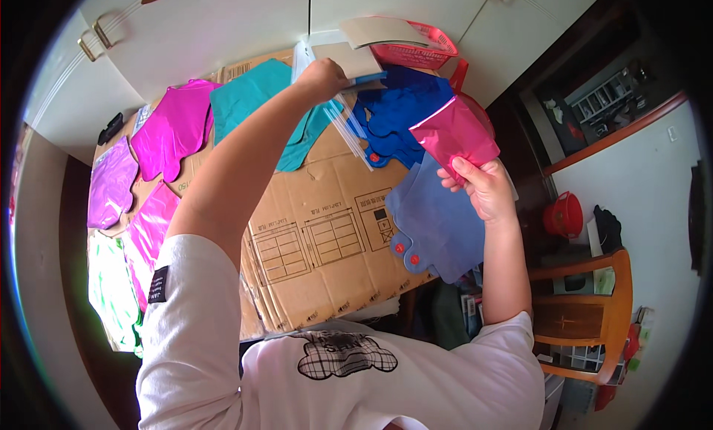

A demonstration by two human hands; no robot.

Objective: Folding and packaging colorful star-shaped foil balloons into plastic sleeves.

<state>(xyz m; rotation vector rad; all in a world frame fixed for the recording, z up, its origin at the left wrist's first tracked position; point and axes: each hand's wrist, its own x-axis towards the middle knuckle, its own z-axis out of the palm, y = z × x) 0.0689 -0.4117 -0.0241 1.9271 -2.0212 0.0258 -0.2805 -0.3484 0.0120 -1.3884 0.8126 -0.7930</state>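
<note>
My right hand [483, 185] pinches a folded shiny pink piece [454, 135], foil-like or thin satin, held up over the table's right side. Stretched to the far side, my left hand [324, 81] has its fingers curled at some clear plastic bags [347, 131]; the fingertips are partly hidden. Beside it lies a flat pale board [345, 59] with a blue edge. Dark blue cut pieces [401, 107] are heaped between my hands, and grey-blue pieces [438, 215] with round red stickers lie below my right hand. Teal pieces [249, 96] are left of my left hand.
A flattened cardboard box [327, 244] covers the table. Magenta pieces [174, 125], a lilac piece [111, 185] and a white-green piece [111, 281] lie along the left. A red basket [423, 55] stands far right, a wooden chair [613, 304] near right. White cabinets [215, 29] border the back.
</note>
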